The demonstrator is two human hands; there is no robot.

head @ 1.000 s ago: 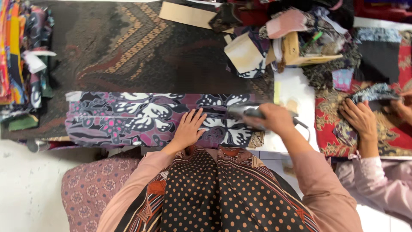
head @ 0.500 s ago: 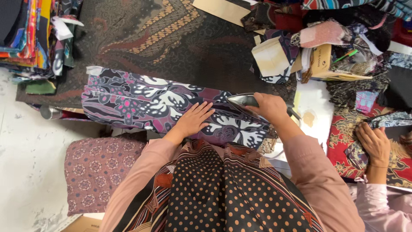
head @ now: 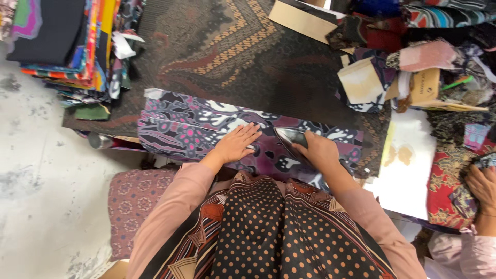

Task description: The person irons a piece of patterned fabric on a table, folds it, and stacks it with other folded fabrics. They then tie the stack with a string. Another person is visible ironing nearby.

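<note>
A purple, black and white patterned cloth (head: 181, 126) lies folded along the near edge of a table covered in dark brown patterned fabric (head: 222, 57). My left hand (head: 236, 143) rests flat on the cloth, fingers spread. My right hand (head: 320, 151) grips the handle of a dark clothes iron (head: 289, 137) whose pointed tip faces left toward my left hand and sits on the cloth.
Stacked colourful fabrics (head: 67, 41) fill the upper left. Cardboard pieces and cloth scraps (head: 392, 72) pile at the upper right. A white scorched pad (head: 408, 165) lies to the right. Another person's hand (head: 480, 186) rests on red patterned cloth (head: 444, 186). A patterned stool cushion (head: 132, 206) stands lower left.
The view has swung, so the table sits tilted and further right. My right hand has slid the iron left along the cloth, nearer my left hand, which stays flat.
</note>
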